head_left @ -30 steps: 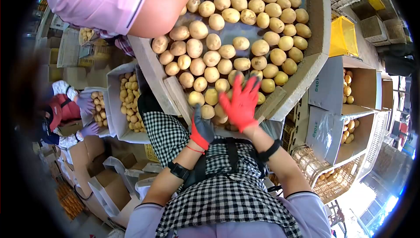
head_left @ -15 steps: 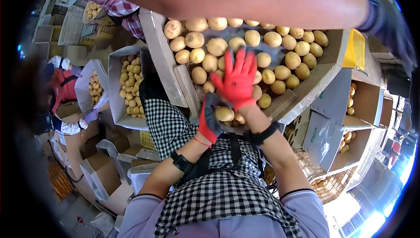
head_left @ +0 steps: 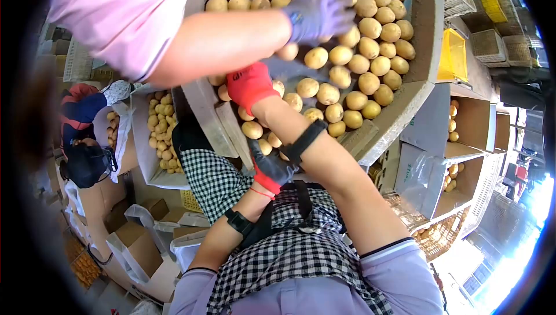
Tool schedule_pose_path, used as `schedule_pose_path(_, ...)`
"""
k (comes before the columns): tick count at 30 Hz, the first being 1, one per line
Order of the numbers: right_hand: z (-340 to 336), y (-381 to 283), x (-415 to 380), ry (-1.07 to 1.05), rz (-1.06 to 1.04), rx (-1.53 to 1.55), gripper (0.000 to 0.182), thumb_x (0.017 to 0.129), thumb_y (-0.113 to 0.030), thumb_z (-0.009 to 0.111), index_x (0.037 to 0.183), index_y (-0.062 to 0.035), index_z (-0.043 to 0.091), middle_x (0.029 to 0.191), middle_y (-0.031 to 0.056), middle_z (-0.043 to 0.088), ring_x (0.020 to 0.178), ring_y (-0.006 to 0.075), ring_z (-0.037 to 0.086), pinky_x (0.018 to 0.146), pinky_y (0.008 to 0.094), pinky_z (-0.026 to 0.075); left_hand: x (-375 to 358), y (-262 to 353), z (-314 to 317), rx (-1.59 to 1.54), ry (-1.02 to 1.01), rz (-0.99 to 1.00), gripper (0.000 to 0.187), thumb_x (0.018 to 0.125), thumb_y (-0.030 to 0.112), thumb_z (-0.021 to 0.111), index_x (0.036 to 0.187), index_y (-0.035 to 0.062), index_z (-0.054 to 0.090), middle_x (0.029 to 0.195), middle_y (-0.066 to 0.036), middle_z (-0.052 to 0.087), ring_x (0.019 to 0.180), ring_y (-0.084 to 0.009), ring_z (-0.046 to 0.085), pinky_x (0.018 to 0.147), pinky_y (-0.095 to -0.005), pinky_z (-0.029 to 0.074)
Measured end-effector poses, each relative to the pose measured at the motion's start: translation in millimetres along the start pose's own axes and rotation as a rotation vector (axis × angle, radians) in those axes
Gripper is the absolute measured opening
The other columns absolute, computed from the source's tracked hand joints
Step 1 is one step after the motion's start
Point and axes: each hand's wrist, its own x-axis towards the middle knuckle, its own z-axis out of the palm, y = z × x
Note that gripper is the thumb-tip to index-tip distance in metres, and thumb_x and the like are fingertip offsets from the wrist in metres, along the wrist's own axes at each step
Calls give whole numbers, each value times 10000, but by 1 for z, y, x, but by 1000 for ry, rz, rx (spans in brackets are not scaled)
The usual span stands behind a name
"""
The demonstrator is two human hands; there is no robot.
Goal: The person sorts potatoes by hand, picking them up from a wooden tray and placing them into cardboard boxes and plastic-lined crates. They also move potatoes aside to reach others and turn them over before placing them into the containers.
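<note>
Round, pale yellow-brown potatoes (head_left: 369, 83) lie spread over a wooden-sided sorting tray (head_left: 425, 54). My left hand (head_left: 271, 167), in a red and black glove, is at the tray's near edge, fingers apart beside a few potatoes, and I see nothing gripped in it. My right hand (head_left: 249, 87), in a red glove, reaches over the tray's left part. Its fingers are hidden beneath a co-worker's bare forearm. That co-worker's gloved purple-grey hand (head_left: 321, 17) is over the potatoes farther up, blurred.
Left of the tray stands a box (head_left: 142, 158) of potatoes. Another person in a dark cap (head_left: 87, 164) is farther left. Cardboard boxes (head_left: 472, 127) with potatoes, a yellow crate (head_left: 453, 57) and a wicker-like basket (head_left: 443, 237) are on the right.
My right hand has moved left, its spread fingers now hidden. My left hand has shifted slightly down and left. The co-worker's arm came down from the top across the tray.
</note>
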Motion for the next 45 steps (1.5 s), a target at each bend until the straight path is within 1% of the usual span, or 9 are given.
schedule_pose_path(9,10,14,-103,488,-589,163,445,830,-146,686,1270,-136,622,1246,153,591,1065,382,597,873,462,533,7,-1,-17,14,-136,111,853,914,765,503,1518,167,426,1489,-88,510,1305,-338,536,1074,-558,460)
schedule_pose_path(15,-56,104,-222,643,-356,-1,618,706,-51,820,1301,-77,655,1326,206,581,1236,374,577,1012,448,496,6,1,-14,-48,-448,-37,931,919,811,420,1589,170,334,1604,-106,388,1436,-374,429,1143,-647,377)
schedule_pose_path(20,-103,158,-299,803,-80,-118,617,729,18,787,1325,-22,631,1381,245,541,1257,415,569,1018,452,501,-6,-4,7,-45,-196,-88,992,866,832,489,1597,185,314,1642,-121,323,1481,-435,335,1135,-733,329)
schedule_pose_path(25,-129,196,-326,920,-472,-418,536,734,9,812,1232,-102,647,1322,209,565,1065,437,649,942,501,554,0,-2,-5,65,-173,-38,990,871,809,522,1593,168,306,1650,-117,291,1489,-426,321,1141,-718,345)
schedule_pose_path(27,-142,257,-353,1066,-389,-529,603,840,1,720,1409,-135,575,1499,216,460,1284,457,541,1018,548,503,-1,-1,-2,-11,-165,-112,996,876,807,517,1600,159,293,1659,-133,274,1503,-426,297,1174,-694,319)
schedule_pose_path(31,-181,307,-340,1057,867,-1048,575,956,-245,672,1498,-132,518,1533,322,418,1439,491,364,1173,582,315,-2,1,-6,0,-262,-91,935,923,767,476,1611,168,270,1671,-132,249,1504,-418,296,1178,-688,310)
schedule_pose_path(36,-99,191,-240,794,84,-384,531,770,-213,763,1272,-80,651,1294,263,565,1130,472,555,899,557,495,-9,-1,-12,71,-173,-6,872,936,698,550,1589,169,314,1649,-91,287,1487,-369,319,1171,-643,339)
schedule_pose_path(40,17,92,-211,141,35,-286,804,848,-454,719,1499,-58,464,1586,280,363,1493,512,282,1138,575,357,0,-14,-40,578,221,522,503,993,396,576,1372,67,542,1395,-99,577,1273,-266,573,1071,-392,480)
schedule_pose_path(45,-27,57,-140,427,-187,-11,511,894,-191,669,1373,-62,548,1367,221,529,1059,412,644,862,485,544,9,-5,-56,470,390,398,364,996,268,523,1310,103,604,1339,-68,634,1274,-225,578,1092,-398,466)
